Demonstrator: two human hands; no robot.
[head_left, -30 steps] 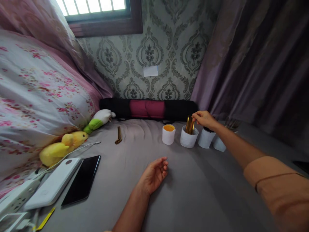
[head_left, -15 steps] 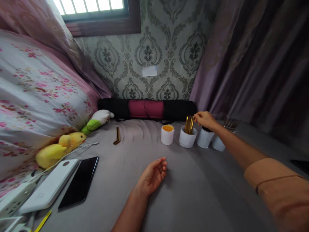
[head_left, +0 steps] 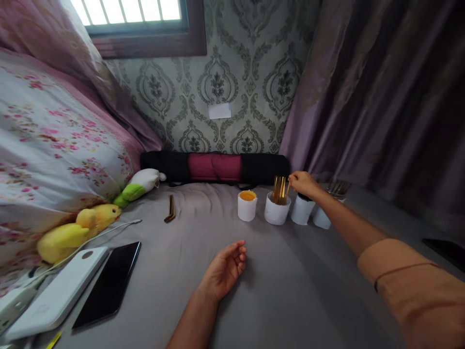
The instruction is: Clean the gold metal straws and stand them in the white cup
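My right hand (head_left: 303, 184) pinches the top of a thin gold straw (head_left: 288, 188) standing at the right side of a white-wrapped cup (head_left: 277, 214). Several more shiny gold straws (head_left: 279, 190) stand upright in that cup. My left hand (head_left: 225, 269) rests palm up on the grey sheet, fingers loosely curled and holding nothing. Left of the straw cup is a white-wrapped cup with an orange-yellow inside (head_left: 247, 208). Two more white-wrapped cups, a near one (head_left: 302, 212) and a farther one (head_left: 321, 217), stand partly behind my right hand and forearm. Bent gold straws (head_left: 170, 211) lie farther left.
A black and maroon roll (head_left: 215, 167) lies along the wall. Plush toys (head_left: 82, 230), a black phone (head_left: 109, 283), a white power bank (head_left: 60, 291) and a cable are at the left. A dark flat object (head_left: 443, 249) lies at the far right, near the curtain.
The view has shifted slightly, moving everything a little left. At the cup, my right hand now shows a single straw apart from the bundle. My left hand stays in its place.
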